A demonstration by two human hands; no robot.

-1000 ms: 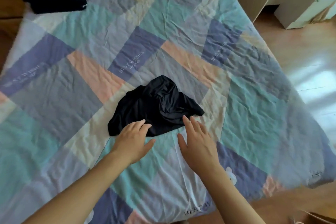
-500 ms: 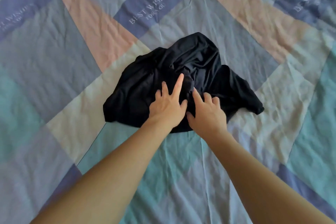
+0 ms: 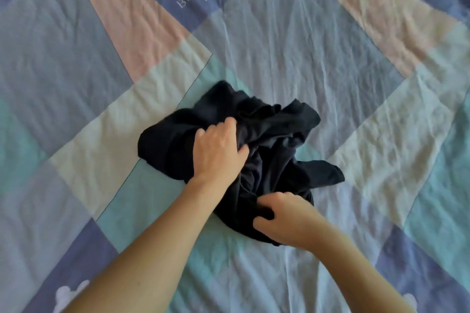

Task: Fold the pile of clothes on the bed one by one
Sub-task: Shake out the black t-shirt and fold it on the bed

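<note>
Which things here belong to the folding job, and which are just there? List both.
Part of the job:
- black garment, crumpled on the bed
- left hand, gripping it
- right hand, pinching its near edge

Just there:
- patchwork bedspread

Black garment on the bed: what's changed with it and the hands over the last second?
Both hands moved from the sheet at its near edge onto the black garment and took hold. The left hand now rests on its middle, fingers curled into the cloth; the right hand pinches the near edge. The cloth is more bunched. It still lies unfolded on the patchwork sheet.
</note>
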